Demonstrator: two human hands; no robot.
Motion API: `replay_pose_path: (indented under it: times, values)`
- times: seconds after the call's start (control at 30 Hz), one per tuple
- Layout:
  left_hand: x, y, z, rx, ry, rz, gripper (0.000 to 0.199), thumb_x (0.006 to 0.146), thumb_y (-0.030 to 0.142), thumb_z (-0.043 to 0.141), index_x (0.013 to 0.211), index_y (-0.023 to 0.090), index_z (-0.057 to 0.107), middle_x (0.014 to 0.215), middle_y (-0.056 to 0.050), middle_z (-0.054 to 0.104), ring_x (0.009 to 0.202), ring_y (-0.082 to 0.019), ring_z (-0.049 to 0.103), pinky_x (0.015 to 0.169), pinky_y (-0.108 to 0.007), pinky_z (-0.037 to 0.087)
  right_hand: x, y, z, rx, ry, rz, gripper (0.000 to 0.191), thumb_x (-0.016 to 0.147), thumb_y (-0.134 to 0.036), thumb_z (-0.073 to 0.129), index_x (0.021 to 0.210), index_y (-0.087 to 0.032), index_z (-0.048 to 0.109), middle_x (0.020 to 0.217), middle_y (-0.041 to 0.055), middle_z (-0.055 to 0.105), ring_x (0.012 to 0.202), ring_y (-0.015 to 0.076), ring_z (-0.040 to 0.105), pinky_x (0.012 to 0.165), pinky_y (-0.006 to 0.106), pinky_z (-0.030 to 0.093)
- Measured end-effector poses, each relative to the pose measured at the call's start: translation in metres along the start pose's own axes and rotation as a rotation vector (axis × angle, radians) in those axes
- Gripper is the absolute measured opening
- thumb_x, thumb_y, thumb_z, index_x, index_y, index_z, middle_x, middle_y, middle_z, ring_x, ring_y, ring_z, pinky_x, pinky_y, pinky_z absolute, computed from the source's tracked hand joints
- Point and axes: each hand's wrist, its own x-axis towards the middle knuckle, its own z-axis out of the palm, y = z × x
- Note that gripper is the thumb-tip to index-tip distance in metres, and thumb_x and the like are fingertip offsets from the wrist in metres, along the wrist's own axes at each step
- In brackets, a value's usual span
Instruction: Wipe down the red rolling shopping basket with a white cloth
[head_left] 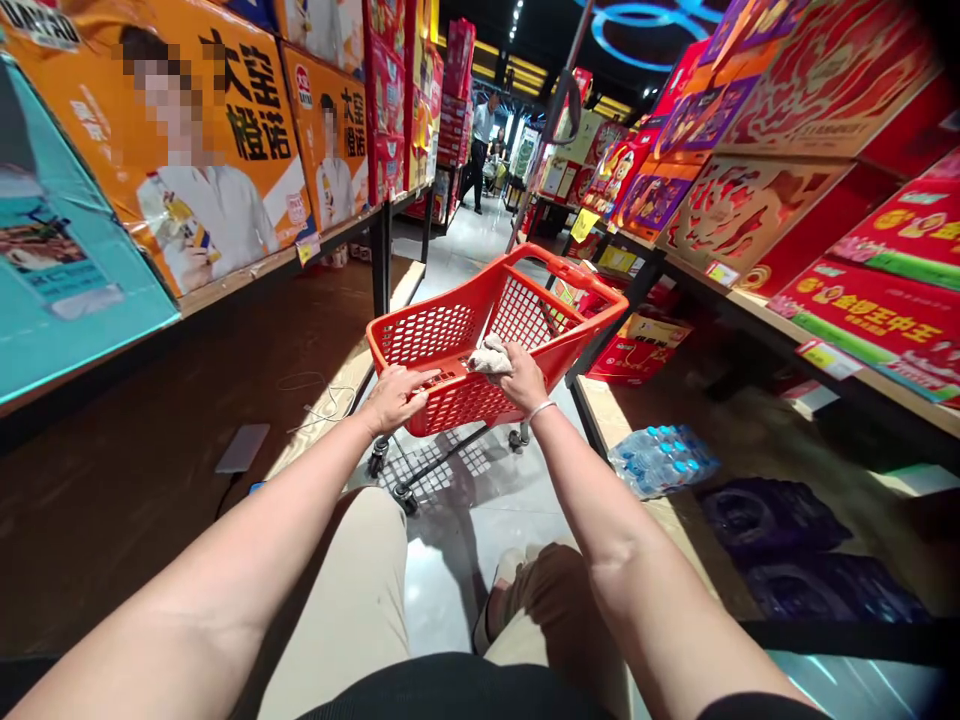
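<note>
A red plastic shopping cart (465,400) with lattice sides stands in front of me on a grey frame with black casters. My left hand (394,398) is at the cart's near rim, its fingers over the edge and the thumb on the outer side. A crumpled whitish cloth (491,358) is bunched in my right hand (523,380), above the near right part of the basket. The fingers of that hand are partly hidden behind the cloth. Through the lattice the basket's floor shows in part.
Shelves with orange drink cartons (217,150) line the left side; red gift boxes (877,300) fill the right. Shrink-wrapped water bottles (664,460) and purple packs (776,520) lie low at right. A flat grey device (242,449) with cables lies left. A person (480,150) walks farther down the aisle.
</note>
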Motion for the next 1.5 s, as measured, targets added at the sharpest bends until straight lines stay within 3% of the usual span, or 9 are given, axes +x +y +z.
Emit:
replay_pose_path:
  times: [0.27, 0.43, 0.53, 0.7, 0.83, 1.0, 1.3, 1.4, 1.5]
  values:
    - [0.006, -0.023, 0.003, -0.006, 0.013, -0.059, 0.042, 0.086, 0.032, 0.043, 0.105, 0.023, 0.079, 0.102, -0.007, 0.077, 0.101, -0.027, 0.061, 0.11, -0.048, 0.039, -0.059, 0.025, -0.001, -0.157, 0.385, 0.028, 0.049, 0.083, -0.017, 0.06, 0.132, -0.024, 0.063, 0.135, 0.0104, 0.06, 0.129, 0.0285, 0.049, 0.113, 0.048, 0.038]
    - [0.001, -0.015, 0.014, 0.0, 0.093, -0.071, 0.034, 0.082, 0.027, 0.044, 0.099, 0.022, 0.073, 0.098, -0.008, 0.071, 0.103, -0.027, 0.057, 0.106, -0.047, 0.043, -0.096, 0.0, 0.044, -0.243, 0.222, 0.182, 0.049, 0.084, -0.019, 0.063, 0.133, -0.02, 0.063, 0.148, 0.0153, 0.048, 0.125, 0.0318, 0.048, 0.106, 0.046, 0.043]
    - [-0.001, -0.011, 0.017, 0.012, 0.107, -0.051, 0.028, 0.081, 0.03, 0.049, 0.098, 0.022, 0.07, 0.099, -0.008, 0.069, 0.103, -0.028, 0.056, 0.102, -0.047, 0.044, -0.094, -0.033, 0.048, -0.277, 0.073, 0.004, 0.041, 0.093, -0.022, 0.059, 0.133, -0.028, 0.064, 0.146, 0.0079, 0.053, 0.123, 0.027, 0.048, 0.105, 0.039, 0.042]
    - [-0.002, -0.009, 0.02, 0.014, 0.167, -0.068, 0.032, 0.092, 0.045, 0.046, 0.087, 0.021, 0.067, 0.093, -0.008, 0.068, 0.096, -0.026, 0.057, 0.099, -0.045, 0.043, -0.063, -0.066, 0.004, -0.487, -0.042, -0.146, 0.035, 0.102, -0.025, 0.047, 0.129, -0.037, 0.066, 0.145, -0.0002, 0.057, 0.128, 0.0256, 0.041, 0.103, 0.039, 0.034]
    - [-0.004, -0.01, 0.021, -0.044, 0.182, -0.077, 0.04, 0.099, 0.048, 0.039, 0.082, 0.021, 0.064, 0.092, -0.008, 0.068, 0.098, -0.024, 0.059, 0.095, -0.042, 0.043, -0.053, -0.042, -0.066, -0.69, -0.163, 0.083, 0.031, 0.097, -0.025, 0.053, 0.123, -0.033, 0.069, 0.129, 0.0072, 0.064, 0.115, 0.0272, 0.047, 0.094, 0.043, 0.032]
    - [-0.004, -0.004, 0.025, -0.125, 0.192, -0.121, 0.03, 0.092, 0.045, 0.05, 0.099, 0.023, 0.069, 0.103, -0.007, 0.07, 0.108, -0.026, 0.058, 0.1, -0.045, 0.042, -0.058, -0.015, -0.124, -0.809, -0.038, 0.433, 0.037, 0.088, -0.017, 0.057, 0.12, -0.029, 0.071, 0.126, 0.0085, 0.064, 0.11, 0.0282, 0.05, 0.089, 0.039, 0.033]
    - [-0.004, 0.001, 0.03, -0.054, 0.169, -0.142, 0.034, 0.078, 0.032, 0.056, 0.109, 0.022, 0.066, 0.116, -0.01, 0.067, 0.122, -0.032, 0.055, 0.104, -0.05, 0.043, -0.029, -0.111, 0.008, -0.606, -0.285, -0.042, 0.027, 0.1, -0.025, 0.048, 0.118, -0.023, 0.068, 0.118, 0.0055, 0.066, 0.105, 0.0227, 0.049, 0.09, 0.035, 0.031]
    - [-0.003, -0.006, 0.025, -0.017, 0.148, -0.165, 0.022, 0.078, 0.032, 0.055, 0.094, 0.023, 0.066, 0.114, -0.01, 0.067, 0.122, -0.032, 0.056, 0.102, -0.05, 0.045, -0.029, -0.103, -0.009, -0.62, -0.345, -0.074, 0.032, 0.097, -0.02, 0.051, 0.124, -0.028, 0.066, 0.126, 0.0033, 0.065, 0.108, 0.021, 0.048, 0.084, 0.033, 0.031]
    - [-0.003, -0.009, 0.021, -0.016, 0.126, -0.168, 0.016, 0.076, 0.033, 0.057, 0.086, 0.023, 0.064, 0.113, -0.009, 0.068, 0.121, -0.032, 0.057, 0.101, -0.05, 0.045, -0.041, -0.064, -0.066, -0.686, -0.338, 0.015, 0.035, 0.092, -0.016, 0.054, 0.121, -0.029, 0.068, 0.125, 0.0031, 0.065, 0.105, 0.0222, 0.048, 0.077, 0.032, 0.031]
